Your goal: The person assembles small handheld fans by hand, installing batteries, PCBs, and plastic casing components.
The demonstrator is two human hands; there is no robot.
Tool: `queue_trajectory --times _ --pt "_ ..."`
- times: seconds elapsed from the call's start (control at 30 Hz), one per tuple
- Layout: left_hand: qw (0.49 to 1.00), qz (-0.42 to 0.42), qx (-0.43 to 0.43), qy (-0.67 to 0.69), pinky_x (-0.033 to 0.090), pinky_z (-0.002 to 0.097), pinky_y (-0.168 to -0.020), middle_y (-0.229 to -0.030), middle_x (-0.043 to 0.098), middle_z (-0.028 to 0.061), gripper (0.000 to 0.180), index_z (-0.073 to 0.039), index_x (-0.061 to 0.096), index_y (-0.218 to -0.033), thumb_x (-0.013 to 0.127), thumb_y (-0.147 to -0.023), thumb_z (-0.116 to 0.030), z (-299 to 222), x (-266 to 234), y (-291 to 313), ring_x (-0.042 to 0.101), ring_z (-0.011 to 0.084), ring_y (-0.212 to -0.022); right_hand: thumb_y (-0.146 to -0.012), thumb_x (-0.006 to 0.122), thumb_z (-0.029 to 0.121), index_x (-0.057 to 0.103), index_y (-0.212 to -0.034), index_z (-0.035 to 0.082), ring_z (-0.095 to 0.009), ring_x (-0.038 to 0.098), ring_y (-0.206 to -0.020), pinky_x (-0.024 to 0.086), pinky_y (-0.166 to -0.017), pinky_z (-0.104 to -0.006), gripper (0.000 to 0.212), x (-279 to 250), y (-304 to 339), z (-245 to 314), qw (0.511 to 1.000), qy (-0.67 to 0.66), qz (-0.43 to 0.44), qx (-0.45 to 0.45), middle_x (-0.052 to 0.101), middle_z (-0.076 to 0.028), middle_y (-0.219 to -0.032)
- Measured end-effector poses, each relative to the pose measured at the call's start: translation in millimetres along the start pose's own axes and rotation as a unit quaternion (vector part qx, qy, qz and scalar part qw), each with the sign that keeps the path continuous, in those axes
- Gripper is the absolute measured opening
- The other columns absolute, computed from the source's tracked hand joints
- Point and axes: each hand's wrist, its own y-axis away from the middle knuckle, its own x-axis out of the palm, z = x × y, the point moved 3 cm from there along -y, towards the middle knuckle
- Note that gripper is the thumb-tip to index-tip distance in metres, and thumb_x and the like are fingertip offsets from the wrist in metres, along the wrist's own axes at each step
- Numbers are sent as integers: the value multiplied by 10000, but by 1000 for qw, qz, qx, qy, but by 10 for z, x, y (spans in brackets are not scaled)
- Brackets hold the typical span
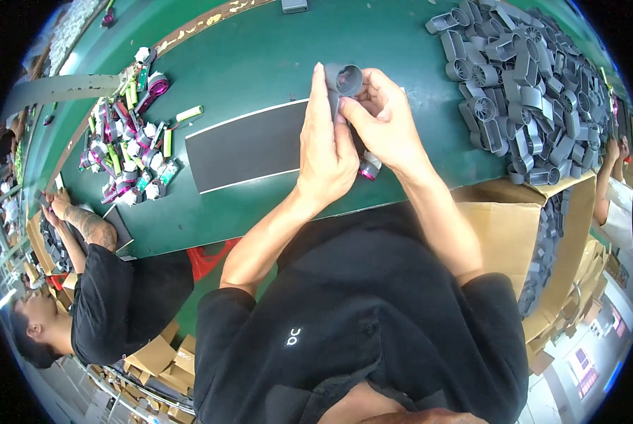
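Between my two hands is a grey plastic housing (345, 80), its round open end facing up. My left hand (325, 152) presses along its left side with straight fingers. My right hand (389, 121) grips the other side, thumb against the housing and fingers curled; part of the housing is hidden by the hands. Below them lies a black rectangular mat (249, 146) with pale edges. Beside my right wrist, a small magenta-and-white part (368, 167) rests on the green table (260, 63).
A big heap of grey housings (521, 85) covers the table's right side. An open cardboard box (499, 230) with more stands below it. At left lie several magenta, white and green assemblies (129, 152), near a grey curved bar (69, 88). A co-worker (129, 297) works at lower left.
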Motion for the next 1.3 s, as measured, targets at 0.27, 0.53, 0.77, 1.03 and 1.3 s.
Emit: queue_trajectory --times 0.27,0.53,0.77,1.03,1.3 --pt "893 -19 -188 408 515 356 -861 -1204 557 148 743 -67 89 -1645 407 -978 8 -172 -262 -143 551 171 -909 -966 704 155 508 -1416 12 -179 598 -1123 503 -978 -337 511 -298 34 334 989 -79 117 53 601 -124 -1264" --pt "799 -5 -149 583 542 371 -862 -1203 542 152 717 -69 195 -1598 462 -941 -171 -452 -385 -303 571 202 -955 -804 845 138 446 -1472 61 -221 603 -1166 539 -871 -341 781 -196 312 366 959 13 281 17 565 -96 -1365" --pt "814 -58 -143 560 521 430 -929 -1232 532 190 649 -30 246 -1538 479 -952 -180 -483 -452 -299 565 230 -987 -849 768 -44 563 -1321 30 -107 638 -999 524 -773 -249 520 -107 368 262 992 19 125 -25 645 -63 -1179" --pt "846 -85 -155 503 527 410 -961 -1221 530 160 716 -56 175 -1590 485 -956 -170 -423 -504 -248 570 188 -995 -879 717 -86 530 -1397 19 -123 648 -990 554 -788 -256 560 -177 406 507 994 -12 105 -4 618 -78 -1169" --pt "877 -89 -166 442 507 429 -1001 -1255 557 169 671 -40 229 -1576 510 -998 -230 -441 -450 -193 587 212 -1019 -969 644 -25 533 -1390 1 -180 672 -966 612 -806 -331 437 -187 370 467 976 -190 81 64 614 -129 -1228"
